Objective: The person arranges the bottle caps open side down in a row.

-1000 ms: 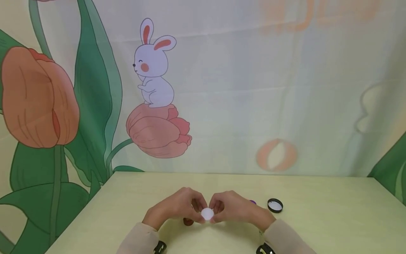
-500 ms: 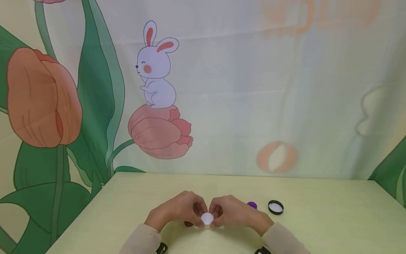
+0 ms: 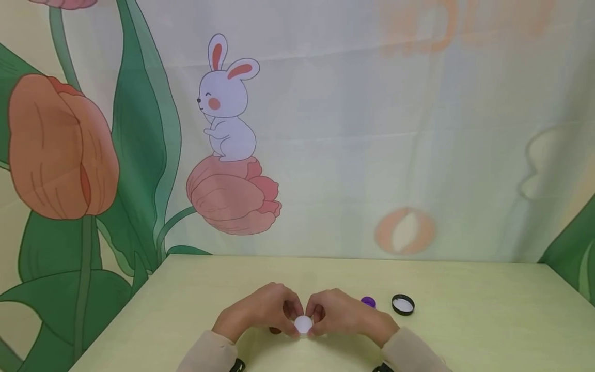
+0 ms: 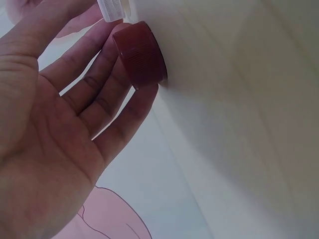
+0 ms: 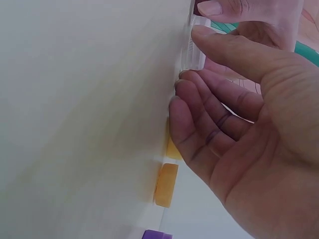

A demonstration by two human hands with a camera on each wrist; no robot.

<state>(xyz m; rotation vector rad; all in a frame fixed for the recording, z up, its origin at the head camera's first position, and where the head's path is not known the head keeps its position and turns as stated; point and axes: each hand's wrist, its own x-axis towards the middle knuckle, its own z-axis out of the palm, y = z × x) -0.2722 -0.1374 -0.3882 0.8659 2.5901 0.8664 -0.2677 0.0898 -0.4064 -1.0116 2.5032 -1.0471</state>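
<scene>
Between the fingertips of both hands is a white bottle cap (image 3: 303,324) with a ridged side, its round top facing up. My left hand (image 3: 264,310) pinches it from the left, and my right hand (image 3: 343,311) from the right. The white cap is very low over the table; I cannot tell whether it touches. Beside the left fingers stands a dark red ridged cap (image 4: 142,56), mostly hidden by that hand in the head view. In the right wrist view, the white cap (image 5: 195,52) looks partly translucent, its upper part covered by a thumb.
Right of the hands lie a purple cap (image 3: 368,301) and a black-rimmed round lid (image 3: 403,305) with a pale inside. An orange cap (image 5: 166,185) and a yellow cap (image 5: 173,148) stand past the right fingers. A printed cloth (image 3: 334,155) hangs behind the table (image 3: 483,310).
Both hands have come down slightly and a little nearer, with the white cap still pinched between them. More of the purple cap shows now. The head view has shifted slightly.
</scene>
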